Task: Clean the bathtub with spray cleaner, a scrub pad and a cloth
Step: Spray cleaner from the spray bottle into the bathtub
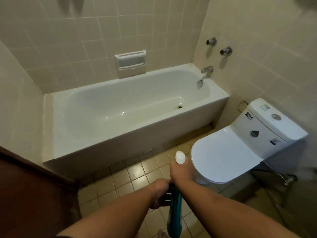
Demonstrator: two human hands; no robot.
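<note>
Teal spray bottle (175, 208), its black trigger head gripped by the left hand (160, 193), fingers curled. White cloth (180, 157) stood bunched in the right hand (181, 171), near the bathtub (133, 145).

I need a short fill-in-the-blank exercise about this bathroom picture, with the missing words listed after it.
The lid of the white ceramic toilet is ___.
The wall above the metal bathtub spout carries ___ chrome knobs.
The right hand holds a small rounded object of ___ colour.
The left hand holds the teal plastic spray bottle over the tiled ___.
Missing words: closed, two, white, floor.
</note>
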